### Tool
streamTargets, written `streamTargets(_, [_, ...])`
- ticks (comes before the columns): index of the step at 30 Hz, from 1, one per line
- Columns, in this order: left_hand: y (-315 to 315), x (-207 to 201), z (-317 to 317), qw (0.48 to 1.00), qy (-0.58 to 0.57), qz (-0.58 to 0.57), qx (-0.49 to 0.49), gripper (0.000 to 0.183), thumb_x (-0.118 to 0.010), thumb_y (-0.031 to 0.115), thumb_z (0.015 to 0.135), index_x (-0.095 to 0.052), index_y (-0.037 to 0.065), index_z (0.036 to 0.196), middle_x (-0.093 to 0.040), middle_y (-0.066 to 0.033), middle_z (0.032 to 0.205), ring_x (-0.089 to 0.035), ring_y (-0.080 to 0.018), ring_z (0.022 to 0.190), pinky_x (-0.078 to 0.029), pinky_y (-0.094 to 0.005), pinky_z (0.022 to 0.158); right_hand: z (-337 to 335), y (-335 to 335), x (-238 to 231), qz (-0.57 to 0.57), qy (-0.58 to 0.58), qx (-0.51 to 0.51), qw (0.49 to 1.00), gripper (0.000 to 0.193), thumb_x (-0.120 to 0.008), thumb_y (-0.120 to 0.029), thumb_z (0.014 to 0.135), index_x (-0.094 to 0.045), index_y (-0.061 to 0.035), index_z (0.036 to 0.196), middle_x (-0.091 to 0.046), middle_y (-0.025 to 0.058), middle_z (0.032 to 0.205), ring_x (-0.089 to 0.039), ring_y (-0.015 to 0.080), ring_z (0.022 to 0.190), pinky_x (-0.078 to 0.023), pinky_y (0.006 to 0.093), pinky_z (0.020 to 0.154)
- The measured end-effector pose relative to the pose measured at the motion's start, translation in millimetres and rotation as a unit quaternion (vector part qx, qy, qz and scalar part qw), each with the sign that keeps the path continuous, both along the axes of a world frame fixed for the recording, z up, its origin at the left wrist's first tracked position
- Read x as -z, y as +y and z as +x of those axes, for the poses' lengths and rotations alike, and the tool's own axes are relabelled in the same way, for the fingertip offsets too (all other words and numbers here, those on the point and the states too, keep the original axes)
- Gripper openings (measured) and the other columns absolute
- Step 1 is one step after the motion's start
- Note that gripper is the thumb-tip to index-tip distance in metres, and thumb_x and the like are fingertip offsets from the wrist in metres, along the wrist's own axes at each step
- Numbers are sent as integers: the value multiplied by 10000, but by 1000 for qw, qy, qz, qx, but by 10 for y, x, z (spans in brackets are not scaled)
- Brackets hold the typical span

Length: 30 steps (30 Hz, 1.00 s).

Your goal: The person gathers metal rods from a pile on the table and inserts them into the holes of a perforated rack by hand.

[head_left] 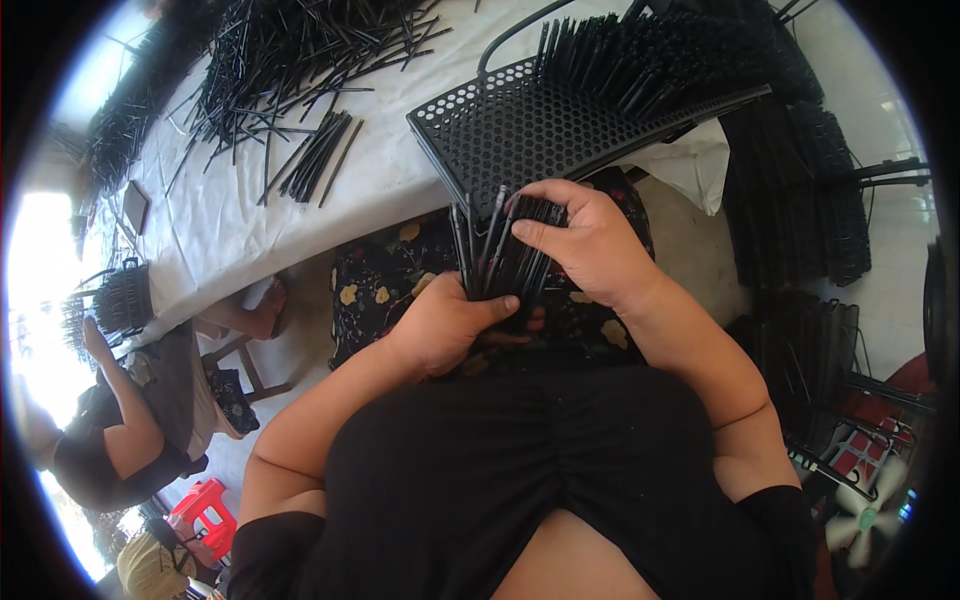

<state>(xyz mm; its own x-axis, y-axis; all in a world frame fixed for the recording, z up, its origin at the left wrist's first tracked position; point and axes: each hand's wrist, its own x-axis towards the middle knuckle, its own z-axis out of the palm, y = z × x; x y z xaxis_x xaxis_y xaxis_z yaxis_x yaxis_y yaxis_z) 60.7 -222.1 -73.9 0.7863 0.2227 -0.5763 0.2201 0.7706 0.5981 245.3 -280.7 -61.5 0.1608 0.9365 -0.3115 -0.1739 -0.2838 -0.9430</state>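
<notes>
Head view, my remote station. The bundle of slender black sticks [530, 245] is held above the floral cloth [375, 290] on the lap, just before the near corner of the perforated black tray [490, 130].

Fingers: the left hand [450, 325] grasps the bundle low, thumb across the front, fingertips showing beyond it. The right hand [590, 240] pinches its upper end between thumb and fingers. A few splayed sticks [462, 250] stand apart from the main bundle on its left; whether the left fingers grip these too, I cannot tell.

Surroundings: a dense mass of sticks [650, 70] in the tray; on the white-covered desk [390, 150], a loose heap [290, 80] and a smaller cluster [318, 155].

Judgement: step in hand appears to be gathering and evening the bundle. The next move, I think, calls for a steady left grip while the right fingers draw the strays in and level the tops; a slack grip could let sticks slip out.
</notes>
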Motion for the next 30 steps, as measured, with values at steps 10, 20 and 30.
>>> streamTargets(10, [-34,-19,20,999,20,26,-2,260,-509,-30,952,-529,-80,1206,-632,-211,1122,-647,-337,1052,-570,-467,908,22,-112,6,0,91,55,994,248,-509,-5,954,-587,12,1189,-664,90,992,-674,150,882,-581,264,739])
streamTargets(20, [127,42,-51,997,41,56,-26,232,-475,17,978,-536,-114,1160,-629,-253,1084,-652,-348,1027,-572,-428,891,1055,-72,-396,284,48,178,941,207,-511,-32,969,-573,36,1155,-699,157,1021,-685,194,895,-544,281,822])
streamTargets(30, [174,96,-38,998,34,26,-47,235,-504,37,964,-548,-124,1129,-631,-266,1051,-657,-368,1001,-575,-448,877,1237,94,-131,428,-277,265,818,213,-483,-39,995,-560,27,1182,-700,155,1035,-668,187,971,-528,277,891])
